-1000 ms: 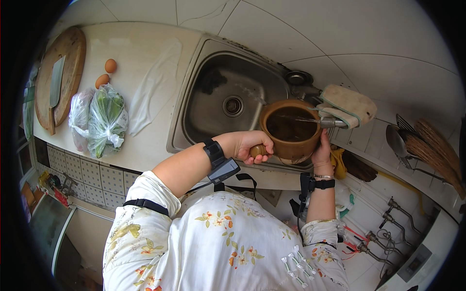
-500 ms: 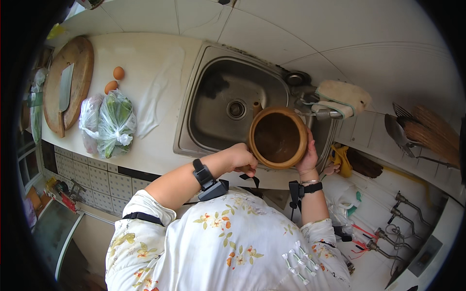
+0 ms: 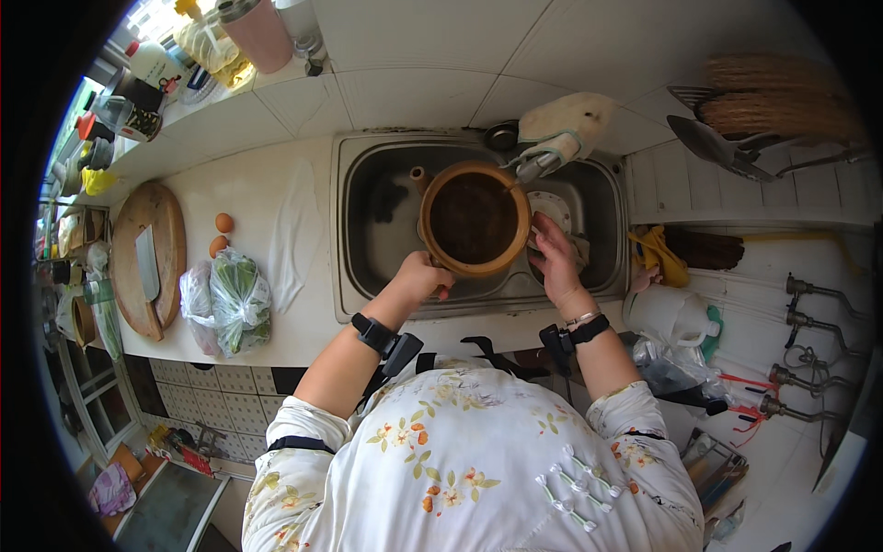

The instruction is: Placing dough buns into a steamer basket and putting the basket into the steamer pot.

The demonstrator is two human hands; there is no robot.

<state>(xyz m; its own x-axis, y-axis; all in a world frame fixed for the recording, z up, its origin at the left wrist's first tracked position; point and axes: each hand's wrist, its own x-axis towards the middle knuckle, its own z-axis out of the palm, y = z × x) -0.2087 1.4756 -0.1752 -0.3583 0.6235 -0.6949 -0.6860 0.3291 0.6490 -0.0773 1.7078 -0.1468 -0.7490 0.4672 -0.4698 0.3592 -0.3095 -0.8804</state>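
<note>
A brown clay pot [image 3: 475, 264] with a short spout [image 3: 419, 177] sits tilted or level, I cannot tell which, over the metal sink [image 3: 368, 299], beneath the faucet [image 3: 538, 166]. Its inside looks dark, and a thin stream seems to come down at its right rim. At the near left side of the pot, my left hand [image 3: 421, 279] is closed on it; the grip is partly hidden under the curled fingers. My right hand [image 3: 557, 264] is open beside the pot's right rim, fingers stretched out, over the right basin.
A pale cloth [image 3: 568, 120] hangs by the faucet. On the left counter are a round chopping board [image 3: 170, 248] with a cleaver [image 3: 146, 262], two eggs [image 3: 223, 223] and bagged green vegetables [image 3: 241, 299]. Utensils [image 3: 713, 147] hang at right; a white jug [image 3: 670, 315] stands below them.
The pot has moved away from my body, to beneath the faucet. My right hand has let go of its rim and opened. My left hand has gone along with the pot. The view has shifted.
</note>
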